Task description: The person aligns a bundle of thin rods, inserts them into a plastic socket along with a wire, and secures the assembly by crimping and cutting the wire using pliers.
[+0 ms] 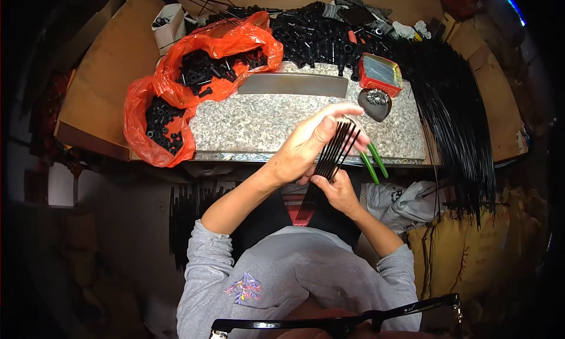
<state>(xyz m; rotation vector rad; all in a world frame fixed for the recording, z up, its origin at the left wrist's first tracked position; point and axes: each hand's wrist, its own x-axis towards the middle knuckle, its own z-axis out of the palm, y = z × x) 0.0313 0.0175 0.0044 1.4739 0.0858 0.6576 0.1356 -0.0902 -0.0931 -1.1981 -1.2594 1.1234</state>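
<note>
A bundle of thin black rods (334, 150) stands tilted in front of the table's near edge, its upper ends fanned slightly apart. My right hand (336, 193) is closed around the lower part, thumb across the front. My left hand (306, 140) is beside the upper ends, its fingers stretched out and its palm turned toward them. Some of its fingers are partly hidden behind the rods. Just right of the bundle, green-handled pliers (374, 161) stick out over the table edge, their head hidden by my left hand.
On the speckled stone slab (235, 127) lie a flat metal strip (294, 85), a red tin (379, 74) and a dark dish of small metal parts (375, 103). Orange bags (136, 124) hold black parts at left. Long black rods (453, 109) hang over the right edge.
</note>
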